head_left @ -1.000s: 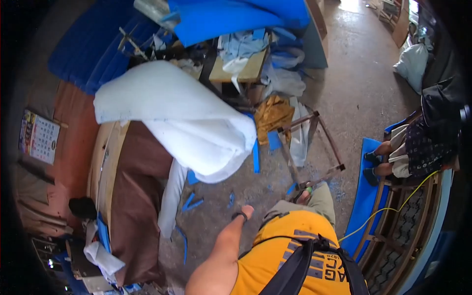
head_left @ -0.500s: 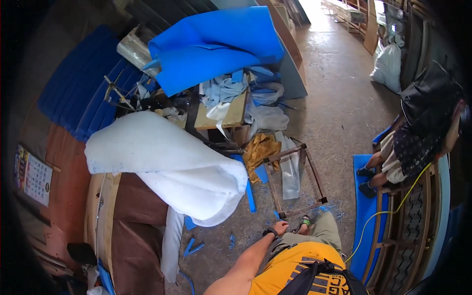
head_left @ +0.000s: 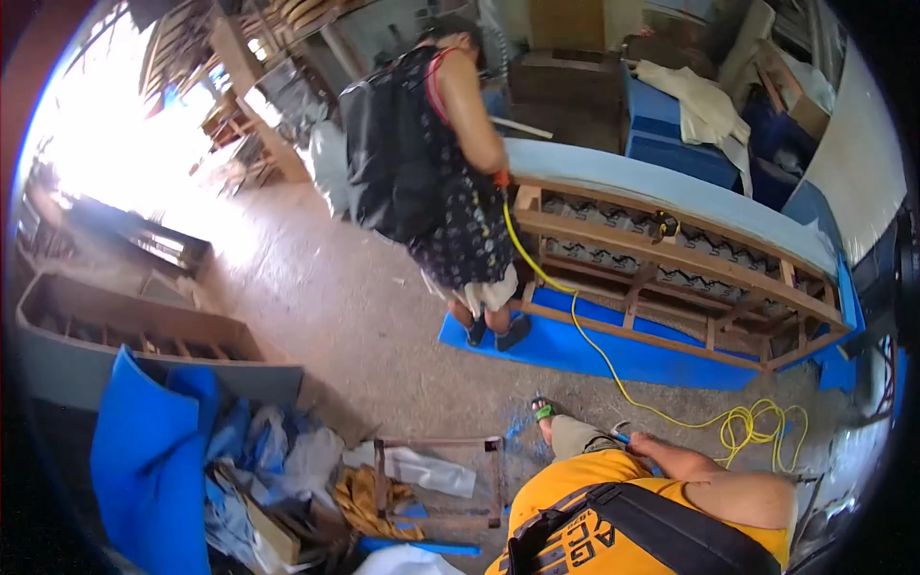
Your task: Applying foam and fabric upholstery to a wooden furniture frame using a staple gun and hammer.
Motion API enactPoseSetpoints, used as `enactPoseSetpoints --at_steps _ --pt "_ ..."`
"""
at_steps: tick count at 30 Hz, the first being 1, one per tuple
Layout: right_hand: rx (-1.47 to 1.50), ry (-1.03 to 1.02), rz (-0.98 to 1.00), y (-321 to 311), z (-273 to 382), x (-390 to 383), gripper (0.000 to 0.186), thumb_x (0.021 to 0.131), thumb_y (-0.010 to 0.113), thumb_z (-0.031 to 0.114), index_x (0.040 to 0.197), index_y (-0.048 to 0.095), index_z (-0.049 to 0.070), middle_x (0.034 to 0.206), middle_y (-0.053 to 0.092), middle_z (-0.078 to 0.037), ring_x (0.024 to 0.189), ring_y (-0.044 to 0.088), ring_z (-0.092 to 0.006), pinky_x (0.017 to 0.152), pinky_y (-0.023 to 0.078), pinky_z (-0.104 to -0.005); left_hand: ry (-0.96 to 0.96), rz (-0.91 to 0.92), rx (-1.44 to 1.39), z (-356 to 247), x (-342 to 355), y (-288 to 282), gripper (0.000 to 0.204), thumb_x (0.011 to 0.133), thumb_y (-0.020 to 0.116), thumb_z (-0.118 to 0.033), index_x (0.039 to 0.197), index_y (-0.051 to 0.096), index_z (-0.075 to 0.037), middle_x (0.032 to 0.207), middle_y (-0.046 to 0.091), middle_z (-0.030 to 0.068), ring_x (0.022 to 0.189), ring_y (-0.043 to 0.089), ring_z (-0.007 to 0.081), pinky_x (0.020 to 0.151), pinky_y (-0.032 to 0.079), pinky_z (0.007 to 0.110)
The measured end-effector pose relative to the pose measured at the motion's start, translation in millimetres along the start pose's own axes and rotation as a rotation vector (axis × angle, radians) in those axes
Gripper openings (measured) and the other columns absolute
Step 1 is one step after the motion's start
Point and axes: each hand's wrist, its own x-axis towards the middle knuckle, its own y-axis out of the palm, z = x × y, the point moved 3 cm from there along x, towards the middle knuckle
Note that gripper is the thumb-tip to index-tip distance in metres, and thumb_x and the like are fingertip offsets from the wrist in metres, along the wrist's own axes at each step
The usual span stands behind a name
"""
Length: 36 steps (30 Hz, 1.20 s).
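Observation:
My right hand [head_left: 644,444] is closed around a small blue-handled tool [head_left: 621,437], held low beside my leg; a curved dark end shows, but its exact kind is too small to tell. My left hand is out of view. Ahead stands a long wooden sofa frame [head_left: 661,254] with zigzag springs, resting on a blue foam sheet [head_left: 599,337]. At its left end a co-worker [head_left: 431,163] bends over it, one hand on an orange-and-yellow hose end.
A yellow hose [head_left: 613,369] runs along the floor to a coil [head_left: 752,429] on the right. A small wooden frame [head_left: 439,444] lies near scraps and a brown cloth [head_left: 359,498]. A bent blue foam sheet [head_left: 144,460] stands left, beside a grey sofa frame [head_left: 67,369].
My view has swung to the right, bringing the sofa frame and co-worker toward the middle. My left hand has left the picture; my right hand with the blue-handled tool now shows.

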Motion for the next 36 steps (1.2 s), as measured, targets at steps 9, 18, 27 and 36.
enactPoseSetpoints --at_steps 9,18,27,36 --pt "0.100 0.029 0.012 -43.9 -3.2 49.2 0.035 0.080 0.058 0.026 0.105 0.069 0.004 0.111 0.067 -0.021 0.106 0.064 -0.0351 0.091 0.051 -0.0449 0.201 0.059 -0.319 -187.5 135.0 -65.0 0.023 0.091 0.065 -0.026 0.101 0.063 -0.006 0.088 0.067 0.0054 0.072 0.065 0.0182 0.057 0.050 0.029" --pt "0.322 -0.030 -0.305 -85.7 40.6 96.4 0.030 0.077 0.057 0.024 0.090 0.071 0.001 0.099 0.069 -0.024 0.095 0.067 -0.0384 0.083 0.053 -0.0467 0.189 0.282 -0.146 -327.6 175.3 -31.9 0.030 0.093 0.064 -0.023 0.116 0.065 -0.005 0.094 0.068 0.0034 0.076 0.063 0.0122 0.064 0.050 0.027" --pt "0.449 0.063 -0.154 -20.2 62.3 97.6 0.028 0.082 0.061 0.020 0.100 0.066 -0.001 0.090 0.069 -0.023 0.081 0.069 -0.0330 0.068 0.054 -0.0448 0.407 0.025 -0.080 -327.4 210.9 -74.4 0.026 0.090 0.064 -0.022 0.104 0.070 0.000 0.078 0.066 0.0010 0.070 0.060 0.0093 0.066 0.049 0.025" --pt "0.230 0.077 -0.047 -69.5 132.1 88.4 0.020 0.083 0.058 0.012 0.093 0.067 -0.004 0.079 0.067 -0.023 0.066 0.068 -0.0335 0.060 0.053 -0.0455 0.255 -0.195 0.102 -267.6 272.0 -157.7 0.033 0.086 0.060 -0.029 0.104 0.072 -0.004 0.091 0.072 0.0146 0.086 0.069 0.0234 0.077 0.052 0.035"
